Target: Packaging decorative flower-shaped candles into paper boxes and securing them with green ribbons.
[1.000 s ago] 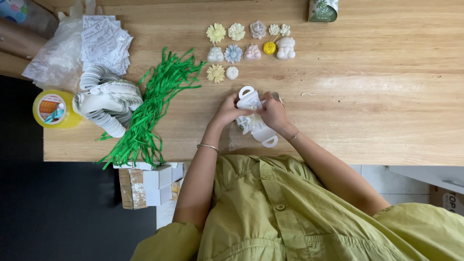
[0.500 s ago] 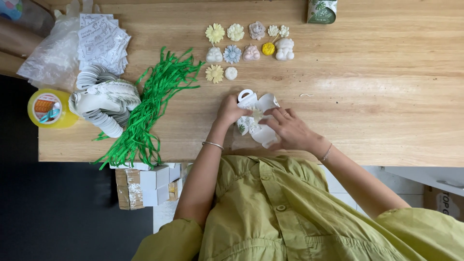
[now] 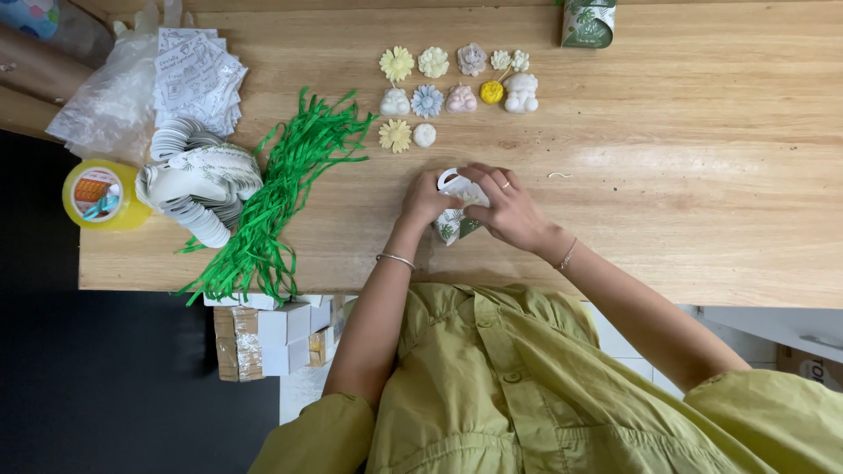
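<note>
Fingers: both sets closed on one small white box (image 3: 457, 219) with a green leaf print, held between them at the near middle of the table (image 3: 702, 175).

Left hand (image 3: 426, 200): fingers curled against the box's left side, thumb near its top. A thin bangle circles the wrist.

Right hand (image 3: 509, 209): lies over the box's right side and top, fingers bent across it, a ring on one finger. A thin bracelet sits on the wrist. Much of the box is hidden under this hand.

Box: rests on or just above the table, between the two hands, touching both. Its long axis runs roughly from a rounded white loop at the far end toward the printed corner nearest the person. The loop shows between the fingertips; the printed corner points out below the hands. Both hands are equally close; neither must reach.

Relative to the box:
- Wax shapes (image 3: 457, 88): a cluster of small flowers and figures in pale yellow, blue, pink and white, just beyond the box, apart from it.
- Green shreds (image 3: 272, 202): a loose heap to the left, well apart.
- Paper stack (image 3: 198, 180): white printed flats, fanned, left of the shreds.
- Tape roll (image 3: 101, 195): yellow, at the table's left edge, farthest left.
- Plastic bag (image 3: 110, 96): clear, far left and beyond.
- Second box (image 3: 588, 22): same leaf print, at the far edge, beyond and to the right.
</note>
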